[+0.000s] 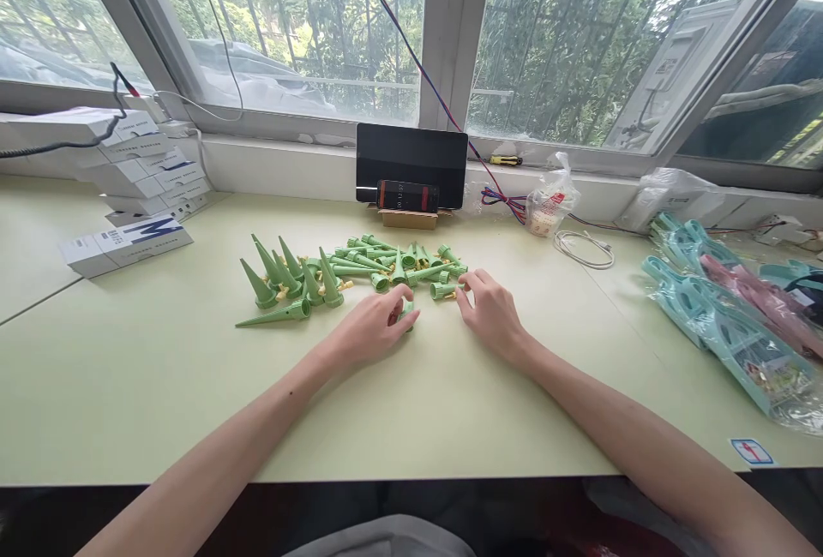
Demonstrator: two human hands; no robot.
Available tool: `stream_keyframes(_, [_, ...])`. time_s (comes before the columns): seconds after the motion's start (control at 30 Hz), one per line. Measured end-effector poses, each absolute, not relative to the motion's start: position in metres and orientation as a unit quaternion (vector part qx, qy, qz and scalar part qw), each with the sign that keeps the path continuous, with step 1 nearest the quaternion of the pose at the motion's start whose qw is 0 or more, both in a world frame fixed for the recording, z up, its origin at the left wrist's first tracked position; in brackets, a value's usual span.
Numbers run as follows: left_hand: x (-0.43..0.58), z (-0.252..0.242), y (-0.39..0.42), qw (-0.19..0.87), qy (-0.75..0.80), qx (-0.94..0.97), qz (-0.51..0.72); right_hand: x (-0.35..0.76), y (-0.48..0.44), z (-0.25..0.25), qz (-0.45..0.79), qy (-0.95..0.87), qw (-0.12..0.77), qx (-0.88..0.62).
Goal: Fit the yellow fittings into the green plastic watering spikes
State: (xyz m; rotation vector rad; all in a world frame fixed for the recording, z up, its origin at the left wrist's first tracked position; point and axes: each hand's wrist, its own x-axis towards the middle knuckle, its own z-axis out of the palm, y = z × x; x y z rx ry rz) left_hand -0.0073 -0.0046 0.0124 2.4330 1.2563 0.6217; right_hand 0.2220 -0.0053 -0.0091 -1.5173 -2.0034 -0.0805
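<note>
My left hand is curled round a green plastic watering spike, most of which the fingers hide. The thumb and fingertips of my right hand pinch at the yellow valve of a green cap just left of them. Beyond both hands lies a loose heap of green watering spikes, some with yellow valves. To the left, several green spikes stand point up on their caps, and one spike lies on its side in front of them.
A phone leans before a dark screen at the back. Stacked white boxes stand left. On the right are a coiled white cable, a tied plastic bag and bagged turquoise plastic items. The table's front edge lies beneath my forearms.
</note>
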Motion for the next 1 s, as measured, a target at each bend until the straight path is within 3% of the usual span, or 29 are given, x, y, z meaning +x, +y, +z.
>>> stream_keyframes(0.4, [-0.0116, 0.0104, 0.0003, 0.083, 0.471, 0.860, 0.179, 0.2217, -0.0050, -0.0092, -0.031, -0.761, 0.297, -0.576])
stream_keyframes(1.0, [-0.0135, 0.0103, 0.0014, 0.116, 0.465, 0.836, 0.269, 0.2215, -0.0051, -0.0133, -0.033, -0.768, 0.294, -0.568])
